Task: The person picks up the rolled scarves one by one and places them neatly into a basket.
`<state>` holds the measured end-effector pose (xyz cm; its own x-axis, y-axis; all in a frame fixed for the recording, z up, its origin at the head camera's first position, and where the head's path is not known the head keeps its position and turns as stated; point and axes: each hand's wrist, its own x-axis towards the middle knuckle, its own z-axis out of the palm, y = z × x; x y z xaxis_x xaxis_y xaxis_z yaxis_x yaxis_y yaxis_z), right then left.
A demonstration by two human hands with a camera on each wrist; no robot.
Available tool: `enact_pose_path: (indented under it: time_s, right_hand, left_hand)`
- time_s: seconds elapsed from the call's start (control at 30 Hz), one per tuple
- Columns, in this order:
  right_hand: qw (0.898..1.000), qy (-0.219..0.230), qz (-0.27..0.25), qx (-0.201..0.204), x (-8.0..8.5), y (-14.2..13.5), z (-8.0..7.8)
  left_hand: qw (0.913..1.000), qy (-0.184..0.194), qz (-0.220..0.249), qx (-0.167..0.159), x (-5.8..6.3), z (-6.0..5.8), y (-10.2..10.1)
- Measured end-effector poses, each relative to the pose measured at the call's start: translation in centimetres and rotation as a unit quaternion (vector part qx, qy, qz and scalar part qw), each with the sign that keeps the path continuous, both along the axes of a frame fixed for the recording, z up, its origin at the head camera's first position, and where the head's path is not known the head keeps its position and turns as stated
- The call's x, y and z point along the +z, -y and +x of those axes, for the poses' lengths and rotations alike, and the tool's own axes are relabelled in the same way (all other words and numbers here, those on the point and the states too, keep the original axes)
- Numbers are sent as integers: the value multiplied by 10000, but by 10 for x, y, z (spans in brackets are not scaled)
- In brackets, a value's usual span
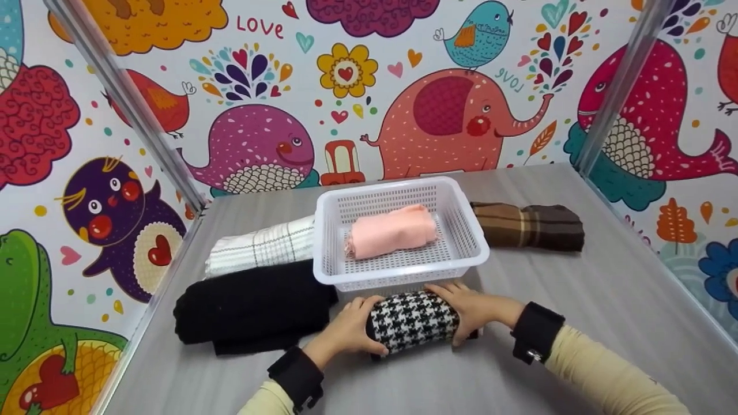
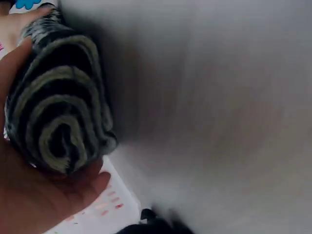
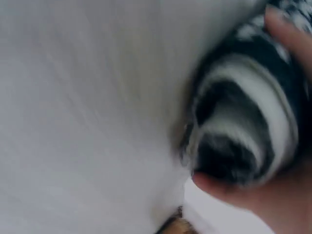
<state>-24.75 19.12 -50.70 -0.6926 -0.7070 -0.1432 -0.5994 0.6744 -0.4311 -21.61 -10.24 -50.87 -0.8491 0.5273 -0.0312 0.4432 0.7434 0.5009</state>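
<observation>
A rolled black-and-white houndstooth scarf (image 1: 415, 320) lies in front of the white basket, its long side facing the basket. My left hand (image 1: 350, 328) grips its left end, thumb on the near side and fingers over the far side. At the other end my right hand (image 1: 466, 308) holds it the same way. The left wrist view shows the spiral of dark and pale layers at the scarf's end (image 2: 61, 122), with the palm around it. In the right wrist view the opposite end (image 3: 239, 126) is coiled more loosely between thumb and fingers.
The white plastic basket (image 1: 403, 278) holds a rolled pink cloth (image 1: 395, 231). Left of it lie a white checked roll (image 1: 262, 248) and a bulky black roll (image 1: 253, 305). A brown plaid roll (image 1: 527, 226) lies to its right. Printed panels (image 1: 346, 127) enclose the grey table (image 1: 576, 311).
</observation>
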Motion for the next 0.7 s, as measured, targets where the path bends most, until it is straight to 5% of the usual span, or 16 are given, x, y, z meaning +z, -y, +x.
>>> enact_pose_path:
  time_s: [0.1,0.2,0.47,0.7]
  right_hand:
    - [9959,888,-149,6,3,-8,-3]
    - [9934,1116,-244,38,2,-13,-7]
    - [9980,-286,-511,245,-9,-11,-8]
    - [9940,-374,-1004,241,-15,-11,-11]
  left_hand:
    - [9998,177,-55,12,-2,-3,-1]
    - [9993,349,-101,66,-3,-5,0]
    - [9981,567,-126,210,-5,-10,-2]
    - [9984,424,172,336,-7,-10,-3]
